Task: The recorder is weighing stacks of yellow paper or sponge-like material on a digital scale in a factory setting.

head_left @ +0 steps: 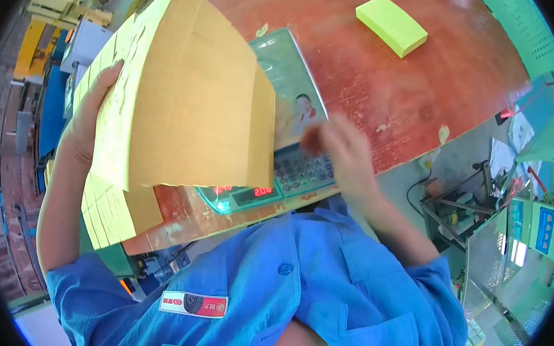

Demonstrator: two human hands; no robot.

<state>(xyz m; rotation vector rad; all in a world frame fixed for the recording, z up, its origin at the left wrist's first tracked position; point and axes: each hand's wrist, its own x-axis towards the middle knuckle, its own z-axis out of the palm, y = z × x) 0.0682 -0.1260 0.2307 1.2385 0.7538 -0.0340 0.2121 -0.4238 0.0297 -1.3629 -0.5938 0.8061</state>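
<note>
Carton (198, 95) contacts left hand (93, 112) at left. Blurred right hand (343, 153) is near scale (303, 176); cannot tell either grip.

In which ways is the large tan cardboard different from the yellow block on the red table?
The tan cardboard looks far larger than the yellow block. The left hand touches the tan cardboard; no hand touches the yellow block. The tan cardboard is brownish, while the yellow block is a bright, slightly greenish yellow. Both show a broad, plain face.
</note>
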